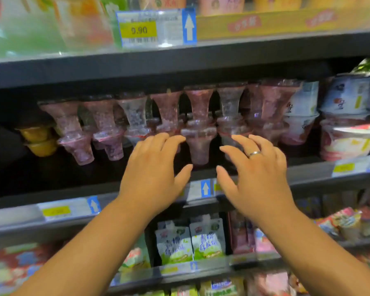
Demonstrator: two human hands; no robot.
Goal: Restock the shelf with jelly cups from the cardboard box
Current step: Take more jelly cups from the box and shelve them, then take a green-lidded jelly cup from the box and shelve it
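On the middle shelf, a dark metal ledge with price tags along its front lip, stand the jelly cups: clear flared plastic cups of purple-pink jelly, stacked two high with the upper ones turned over so that narrow bases meet, probably to fit more under the shelf above. Both hands are empty. The left hand and the right hand, which wears a plain silver ring, have fingers spread and loosely curved, each grip wide open, flanking one front cup without clearly touching it; it looks like steadying or straightening the row. The cardboard box is not in view. To the left, near two small yellow cups, the shelf floor lies dark and bare, the likeliest room for more stock. Overhead clearance is slight, and the stacks stand close together, so a careless nudge could topple neighbours.
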